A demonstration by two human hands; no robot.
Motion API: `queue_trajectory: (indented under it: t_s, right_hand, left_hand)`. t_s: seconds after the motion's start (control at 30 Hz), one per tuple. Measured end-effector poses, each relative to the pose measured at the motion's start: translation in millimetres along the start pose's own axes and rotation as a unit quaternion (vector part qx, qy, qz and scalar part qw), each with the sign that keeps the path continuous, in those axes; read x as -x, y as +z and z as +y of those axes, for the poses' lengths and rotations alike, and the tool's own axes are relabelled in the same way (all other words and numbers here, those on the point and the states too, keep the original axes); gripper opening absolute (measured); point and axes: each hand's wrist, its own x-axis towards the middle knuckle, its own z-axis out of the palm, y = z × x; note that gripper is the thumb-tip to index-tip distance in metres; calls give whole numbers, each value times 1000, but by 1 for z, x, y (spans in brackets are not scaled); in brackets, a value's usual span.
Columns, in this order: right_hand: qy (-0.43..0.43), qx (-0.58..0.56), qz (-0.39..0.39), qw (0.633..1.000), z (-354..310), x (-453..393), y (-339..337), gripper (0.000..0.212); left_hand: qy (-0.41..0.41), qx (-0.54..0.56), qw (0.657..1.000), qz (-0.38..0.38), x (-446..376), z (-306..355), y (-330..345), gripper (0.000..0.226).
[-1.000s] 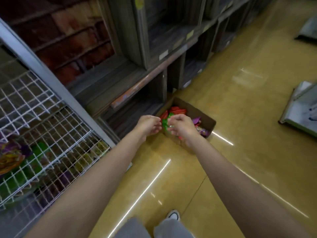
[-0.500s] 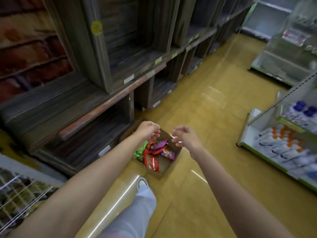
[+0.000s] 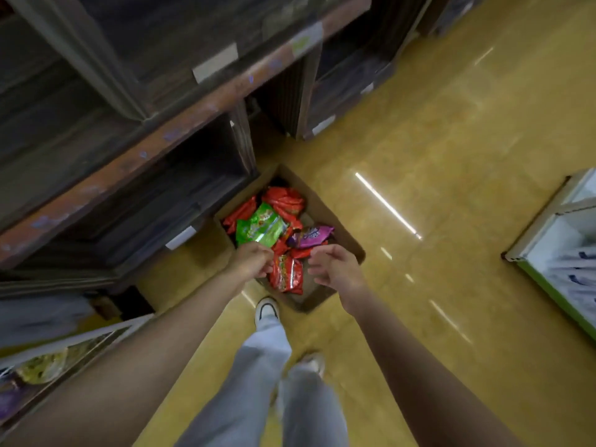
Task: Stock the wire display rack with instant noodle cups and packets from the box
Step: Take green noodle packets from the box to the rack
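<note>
An open cardboard box (image 3: 323, 205) stands on the yellow floor against the wooden shelving. Inside lie a green packet (image 3: 260, 227), a purple packet (image 3: 312, 237) and several red packets (image 3: 287, 274). My left hand (image 3: 254, 261) hovers over the box's near left side, its fingers loosely curled just below the green packet, with nothing seen in it. My right hand (image 3: 334, 264) hangs over the near right side, fingers loosely curled and holding nothing. A corner of the wire display rack (image 3: 58, 359), with packets in it, shows at the bottom left.
Dark wooden shelving (image 3: 161, 140) runs along the left and top. A white shelf unit (image 3: 558, 250) stands at the right edge. My legs and a white shoe (image 3: 267, 309) are just short of the box. Glossy floor spreads to the right.
The view has swung away from the rack and down onto the box, which is now close below me. Both arms stay stretched forward, and the hands have come over the packets.
</note>
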Motion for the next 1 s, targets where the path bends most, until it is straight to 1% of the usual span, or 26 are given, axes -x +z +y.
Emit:
queue_trajectory:
  t_s: [0.1,0.13,0.23,0.33,0.43,0.47,0.5,0.57,0.6,0.63,0.7,0.73,0.8,0.9,0.93,1.0]
  right_hand:
    - [35,-16,-29,999,31,-74,2,21]
    - [49,-25,-36,998,43,-102,3,23]
    - [83,-28,-50,995,80,-173,12,17]
    - [119,-33,-86,989,116,-231,24,6]
    - [150,-26,-110,982,146,-273,34,11]
    - [156,-16,-114,981,156,-285,37,10]
    - [161,-7,-116,980,164,-297,39,9]
    - [164,31,-115,979,182,-321,46,10]
    - [163,53,-117,978,190,-333,51,11]
    - [162,71,-120,977,197,-344,57,14]
    - [161,93,-121,975,209,-367,75,26]
    - [159,98,-120,975,216,-378,86,31]
    - [166,96,-115,975,228,-401,108,38]
    - [214,49,-131,967,243,-424,131,46]
    - [228,30,-143,963,244,-427,137,44]
    - [240,15,-144,960,243,-427,143,38]
  left_hand:
    - [-47,0,999,14,-64,-36,18,13]
    - [-64,9,998,17,-85,-50,23,14]
    - [-100,40,993,45,-144,-87,39,23]
    - [-127,75,986,82,-198,-118,54,25]
    - [-144,86,982,91,-243,-140,59,17]
    - [-146,90,981,93,-255,-145,59,11]
    - [-144,93,980,97,-269,-150,58,11]
    - [-134,94,980,109,-295,-158,57,24]
    - [-128,93,980,117,-307,-161,56,25]
    - [-124,94,980,121,-318,-163,56,23]
    - [-123,98,981,114,-336,-170,54,11]
    - [-116,93,983,107,-343,-174,53,16]
    - [-107,75,987,93,-353,-185,53,26]
    - [-109,40,990,75,-360,-204,53,30]
    - [-107,30,991,80,-359,-208,52,29]
    - [-102,43,989,98,-353,-213,51,17]
